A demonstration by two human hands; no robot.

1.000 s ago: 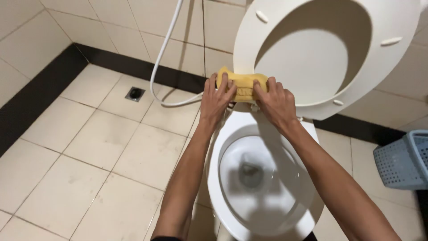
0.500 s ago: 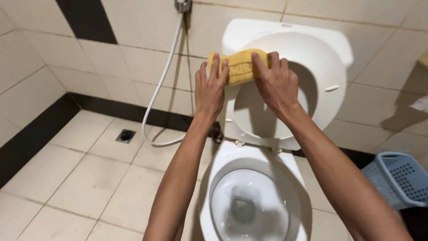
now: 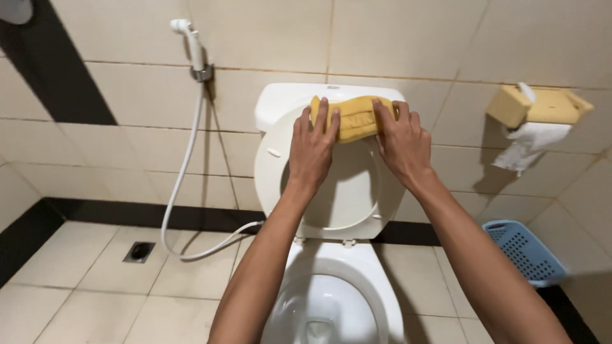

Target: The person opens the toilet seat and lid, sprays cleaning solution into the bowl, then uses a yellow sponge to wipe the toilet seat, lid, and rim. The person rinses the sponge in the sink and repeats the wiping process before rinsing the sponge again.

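A yellow sponge [image 3: 354, 118] is pressed against the top of the raised white toilet seat [image 3: 275, 167], just below the cistern [image 3: 279, 102]. My left hand [image 3: 312, 150] grips the sponge's left end and my right hand [image 3: 400, 141] grips its right end. Both arms reach over the open white toilet bowl [image 3: 376, 280], which sits directly below.
A white bidet sprayer [image 3: 190, 41] hangs on the tiled wall at left, its hose [image 3: 175, 197] looping to the floor. A floor drain [image 3: 139, 251] lies at lower left. A toilet paper holder [image 3: 542, 108] is on the right wall, a blue basket [image 3: 526, 250] beneath it.
Both hands have slid the sponge up from the seat's lower hinge area to its top edge. The view has tilted upward, bringing the cistern, sprayer and paper holder into sight.
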